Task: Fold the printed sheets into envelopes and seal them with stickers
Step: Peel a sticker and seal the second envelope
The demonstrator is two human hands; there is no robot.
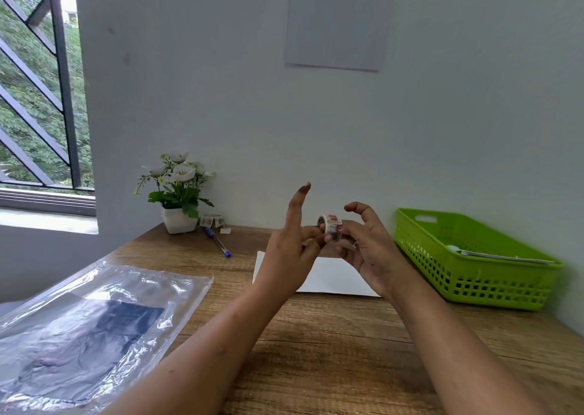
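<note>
**Left to right.** A barred window (pixel 38 98) opens onto greenery. Below it, a clear plastic bag (pixel 177 291) lies flat on the wooden counter (pixel 331 335) at its left edge, with dark printed sheets (pixel 126 320) showing through it. At the back of the counter, against the wall, stands a white pot of artificial flowers (pixel 178 220). A second roll (pixel 211 220) of stickers sits just beside the pot, and a blue pen (pixel 218 242) lies just in front of that roll.

At centre, both forearms are raised above the counter. The left hand (pixel 289 253) has its index finger pointing straight up, while its thumb and lower fingers pinch at the left end of the sticker roll (pixel 331 225). The right hand (pixel 366 250) closes its grip on the same roll, thumb and fingers around it, index finger arched above. The roll is thus held in the air between the hands. A white sheet (pixel 331 278) lies flat on the counter beneath them.

At right, a green slotted basket (pixel 474 275) rests on the counter and holds flat pale papers. A paper notice (pixel 338 19) is fixed to the wall above.
</note>
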